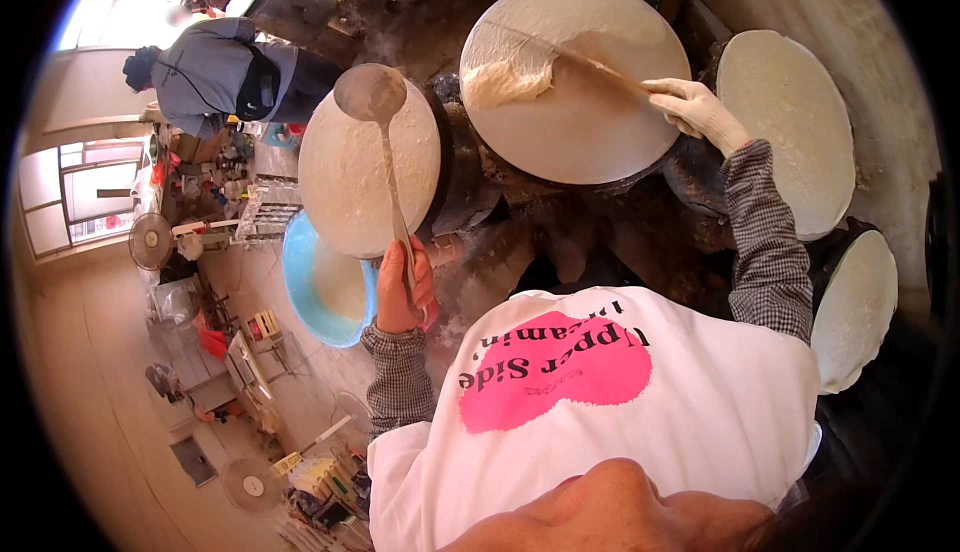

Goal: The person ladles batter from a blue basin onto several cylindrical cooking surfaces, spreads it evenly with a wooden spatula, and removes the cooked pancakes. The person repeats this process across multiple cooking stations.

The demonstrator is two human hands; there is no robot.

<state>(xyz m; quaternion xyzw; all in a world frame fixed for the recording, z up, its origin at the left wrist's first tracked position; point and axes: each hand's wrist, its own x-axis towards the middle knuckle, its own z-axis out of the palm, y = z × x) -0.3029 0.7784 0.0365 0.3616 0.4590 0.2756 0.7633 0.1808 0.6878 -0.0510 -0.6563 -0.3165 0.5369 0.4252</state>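
Note:
My left hand [401, 286], bare, grips the handle of a long metal ladle [371, 91]. The ladle's bowl hangs over the left round griddle, which is covered by a pale batter sheet [360, 184]. In my right hand [697, 111], which wears a white glove, is the end of a long thin spreading blade [589, 61]. The blade reaches across the middle round griddle [592, 139]. Thick batter [510, 79] lies heaped and ridged along it on the far left part of that griddle, while the near part shows a thin smooth film.
More batter-covered griddles stand to the right, one large [787, 132] and one lower down [855, 312]. A blue basin [296, 282] of pale liquid sits below the left griddle. A person [217, 72] stands at upper left. Fans [150, 241] and cluttered tables fill the left side.

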